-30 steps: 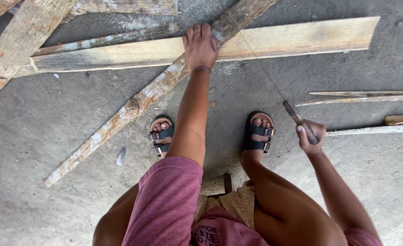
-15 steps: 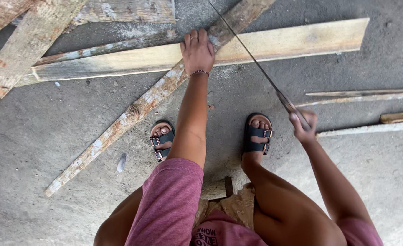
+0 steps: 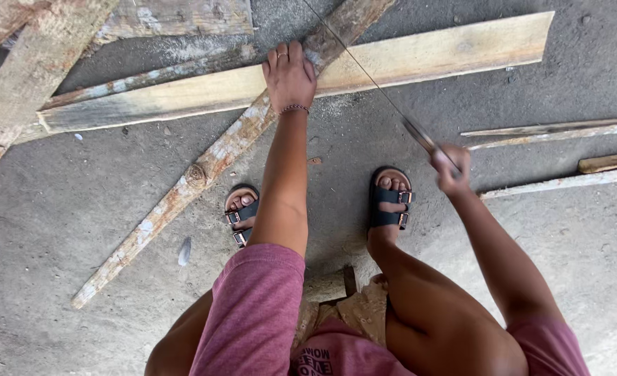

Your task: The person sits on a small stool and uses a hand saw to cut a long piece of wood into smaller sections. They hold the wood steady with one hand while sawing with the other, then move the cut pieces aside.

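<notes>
Person squats over a rough grey concrete floor (image 3: pixel 64 209), dusty and pitted. Feet in dark strapped sandals (image 3: pixel 388 202), planted apart.

Left hand (image 3: pixel 289 73): palm down, fingers close together and laid flat across the point where a pale plank (image 3: pixel 420 59) and a weathered batten (image 3: pixel 204 167) cross. A ring shows on one finger; a thin beaded band sits at the wrist. The hand presses on the wood, gripping nothing round.

Pale plank: long, flat, sawn, light yellowish face, lying nearly level across the upper part of the view. Fine sawdust lies on the floor just below it, near the hand.

Weathered batten: narrow, grey-brown with flaking whitish patches and a round knot partway down; it runs diagonally from lower left to upper right, crossing the plank.

Right hand (image 3: pixel 451 167): blurred, fist wrapped round the dark handle of a handsaw (image 3: pixel 364 76). Single fingers cannot be told apart. The blade shows edge-on as a thin straight line rising to the upper left, passing just beside the left hand.

Thin pale strips (image 3: pixel 552 129) lie on the floor at right, well apart from both hands. Coarse rust-stained timbers (image 3: pixel 16 83) lie at upper left.
</notes>
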